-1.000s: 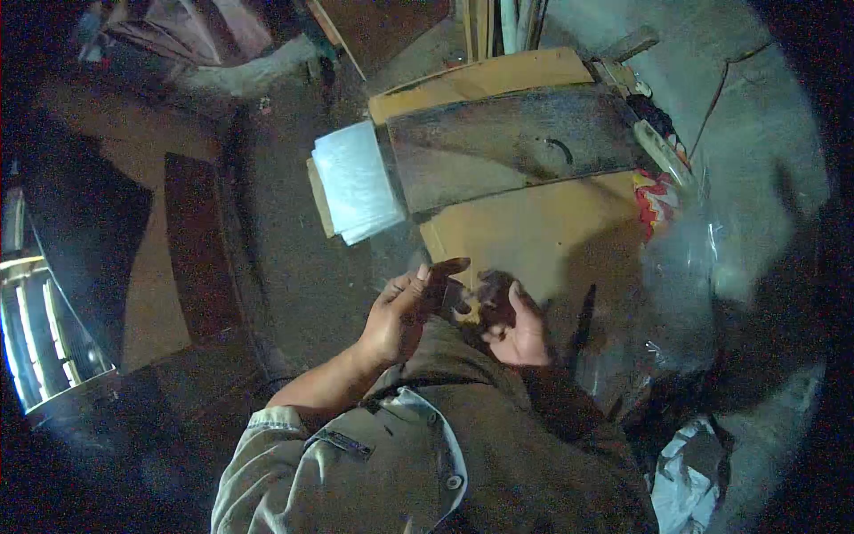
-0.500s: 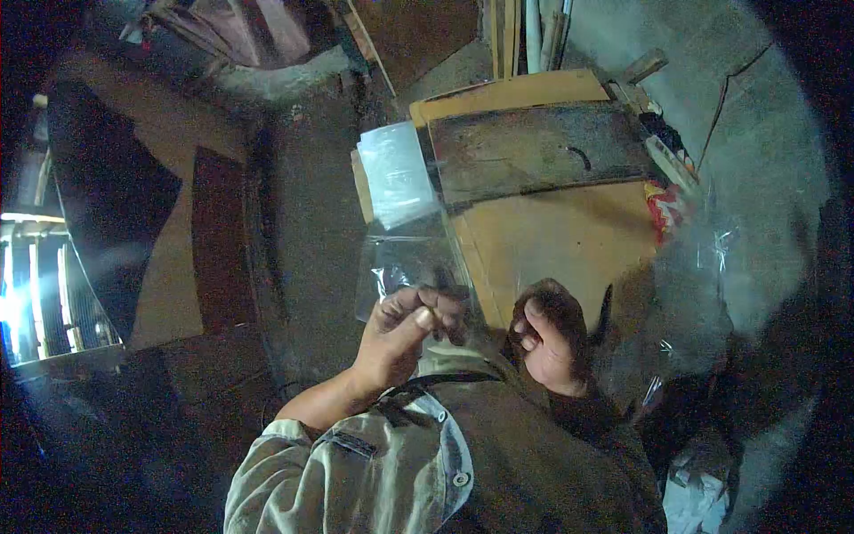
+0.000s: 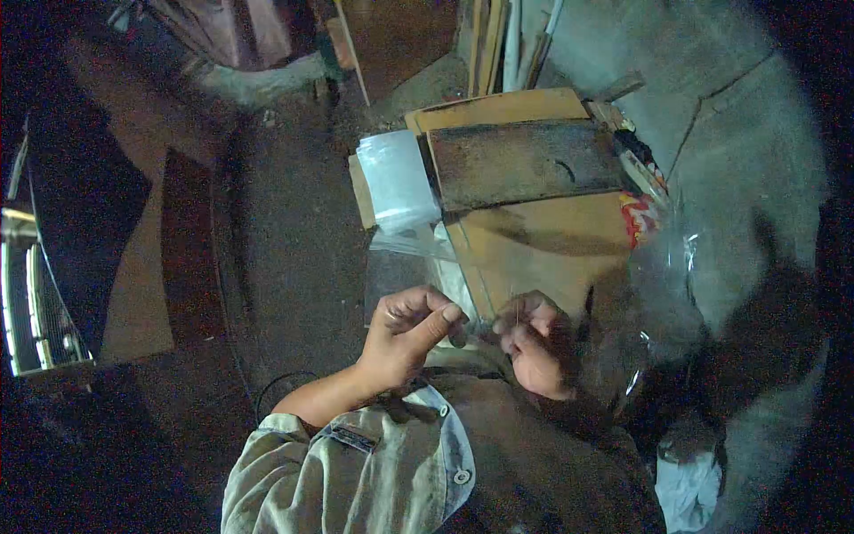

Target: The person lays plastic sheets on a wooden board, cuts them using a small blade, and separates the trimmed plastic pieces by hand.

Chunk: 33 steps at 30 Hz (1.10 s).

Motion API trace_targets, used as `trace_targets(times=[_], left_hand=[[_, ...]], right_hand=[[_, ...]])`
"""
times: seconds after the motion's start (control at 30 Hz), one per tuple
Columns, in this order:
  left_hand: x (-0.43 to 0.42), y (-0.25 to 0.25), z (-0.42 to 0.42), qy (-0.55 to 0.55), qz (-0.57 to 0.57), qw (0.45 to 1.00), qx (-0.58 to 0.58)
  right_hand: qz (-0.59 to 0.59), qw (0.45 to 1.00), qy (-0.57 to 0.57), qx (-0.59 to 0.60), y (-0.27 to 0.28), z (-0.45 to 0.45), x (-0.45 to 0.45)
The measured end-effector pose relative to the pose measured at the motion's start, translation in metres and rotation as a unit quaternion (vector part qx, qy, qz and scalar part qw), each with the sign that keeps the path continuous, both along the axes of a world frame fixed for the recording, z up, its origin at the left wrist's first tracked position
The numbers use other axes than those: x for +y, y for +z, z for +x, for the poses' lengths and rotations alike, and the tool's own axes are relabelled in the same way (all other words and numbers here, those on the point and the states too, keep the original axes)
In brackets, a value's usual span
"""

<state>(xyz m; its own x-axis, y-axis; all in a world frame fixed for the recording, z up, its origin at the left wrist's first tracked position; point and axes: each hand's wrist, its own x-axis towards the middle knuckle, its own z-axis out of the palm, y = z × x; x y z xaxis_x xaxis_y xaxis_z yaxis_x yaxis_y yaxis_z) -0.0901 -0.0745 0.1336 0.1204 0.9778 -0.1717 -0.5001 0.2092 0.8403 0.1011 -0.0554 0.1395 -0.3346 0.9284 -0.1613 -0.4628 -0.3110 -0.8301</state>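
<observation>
Dim light is falling across a dark, dusty floor [image 3: 294, 196], and several long, thin wooden strips [image 3: 485, 44] are standing at the far end, beside a flat reddish-brown panel [image 3: 400, 44]. Ahead of the person, a broad tan cardboard sheet [image 3: 551, 236] is lying under a dark, stained rectangular board [image 3: 516, 165], while a stack of translucent white plastic sheets [image 3: 398, 182] is resting just beside the board's left end. Something red and white with a crinkled look [image 3: 638, 218] is lying near the cardboard's right edge. One thin, clear plastic film [image 3: 400, 271] is spreading out in front of the hands, just below the white stack and partly overlapping the cardboard. Wearing a metal ring, the person's left hand [image 3: 414, 334] is pinching what is looking like the near edge of this film, thumb and fingers closing together on it. Close beside it, the right hand [image 3: 538, 343] is curling inward, its fingertips gathering near the film; whether they are gripping it, I am not able to tell. Both hands are hovering before a pale, buttoned shirt [image 3: 338, 472], and a crumpled whitish bundle [image 3: 689, 489] is sitting low on the right.
</observation>
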Motion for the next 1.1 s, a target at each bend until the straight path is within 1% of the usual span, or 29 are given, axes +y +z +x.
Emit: trace_targets(times=[0.07, 0.1, 0.13, 0.2, 0.23, 0.27, 0.33, 0.37, 0.4, 0.47, 0.5, 0.53, 0.6, 0.63, 0.67, 0.7, 0.77, 0.8, 0.87, 0.9, 0.93, 0.97, 1.0, 1.07, 1.1], left_hand=[[0.0, -0.004, 0.0, 0.002, 0.0, 0.999, -0.038], [0.001, -0.005, -0.002, -0.017, 0.02, 0.999, -0.018], [0.002, -0.003, -0.003, -0.036, 0.023, 0.999, -0.021], [0.001, 0.004, -0.004, -0.065, 0.033, 0.993, 0.092], [0.002, -0.002, -0.001, -0.08, 0.056, 0.991, 0.086], [0.002, -0.005, 0.001, -0.104, 0.06, 0.989, 0.082], [0.003, -0.007, 0.003, -0.136, 0.087, 0.978, 0.129], [0.006, 0.0, 0.0, -0.181, 0.09, 0.964, 0.171], [0.008, 0.004, 0.0, -0.198, 0.093, 0.961, 0.168], [0.012, 0.005, 0.002, -0.314, 0.088, 0.927, 0.186], [0.018, 0.003, 0.003, -0.347, 0.154, 0.898, 0.221], [0.02, 0.007, 0.005, -0.354, 0.158, 0.896, 0.218], [0.024, 0.02, 0.008, -0.392, 0.131, 0.875, 0.251], [0.026, 0.019, 0.01, -0.402, 0.132, 0.863, 0.276], [0.028, 0.017, 0.012, -0.404, 0.137, 0.862, 0.274], [0.028, 0.015, 0.015, -0.385, 0.137, 0.873, 0.267], [0.03, 0.008, 0.018, -0.365, 0.141, 0.884, 0.257], [0.031, 0.004, 0.019, -0.352, 0.131, 0.893, 0.248], [0.032, 0.001, 0.019, -0.339, 0.123, 0.902, 0.239], [0.033, 0.003, 0.02, -0.335, 0.09, 0.902, 0.258], [0.034, 0.003, 0.02, -0.331, 0.057, 0.9, 0.276], [0.035, 0.001, 0.022, -0.321, 0.077, 0.908, 0.257], [0.036, 0.003, 0.023, -0.321, 0.077, 0.908, 0.258], [0.039, 0.007, 0.024, -0.308, 0.038, 0.908, 0.283], [0.039, 0.003, 0.024, -0.285, 0.049, 0.919, 0.268]], right_hand=[[-0.025, 0.987, 0.007, -0.156, 0.005, -0.004, -0.002], [-0.04, 0.984, 0.019, -0.174, 0.008, -0.004, -0.003], [-0.04, 0.984, -0.001, -0.175, 0.008, -0.006, -0.004], [0.036, 0.976, -0.055, -0.208, 0.007, -0.013, -0.007], [-0.006, 0.986, -0.078, -0.15, 0.01, -0.013, -0.009], [-0.008, 0.983, -0.102, -0.153, 0.01, -0.007, -0.01], [0.032, 0.975, -0.076, -0.206, 0.009, 0.005, -0.008], [0.02, 0.985, -0.085, -0.152, 0.013, 0.008, -0.009], [0.017, 0.983, -0.102, -0.154, 0.015, 0.016, -0.009], [0.055, 0.987, -0.051, -0.145, 0.014, 0.042, -0.007], [0.026, 0.986, -0.059, -0.156, 0.029, 0.052, -0.008], [0.035, 0.988, -0.073, -0.133, 0.026, 0.066, -0.009], [0.068, 0.975, -0.126, -0.17, 0.045, 0.093, -0.009], [0.071, 0.974, -0.131, -0.172, 0.047, 0.112, -0.011], [0.059, 0.971, -0.17, -0.156, 0.045, 0.134, -0.012], [0.047, 0.967, -0.207, -0.138, 0.043, 0.156, -0.013], [-0.005, 0.952, -0.266, -0.154, 0.038, 0.202, -0.015], [0.034, 0.947, -0.268, -0.176, 0.024, 0.232, -0.015], [-0.02, 0.938, -0.313, -0.146, 0.0, 0.28, -0.015], [-0.018, 0.938, -0.314, -0.146, -0.016, 0.308, -0.012], [-0.047, 0.926, -0.335, -0.165, -0.035, 0.337, -0.009], [-0.076, 0.913, -0.356, -0.183, -0.048, 0.361, -0.006], [-0.075, 0.913, -0.356, -0.182, -0.055, 0.378, -0.003], [-0.125, 0.911, -0.344, -0.19, -0.069, 0.408, 0.002], [-0.125, 0.911, -0.344, -0.19, -0.08, 0.434, 0.004]])
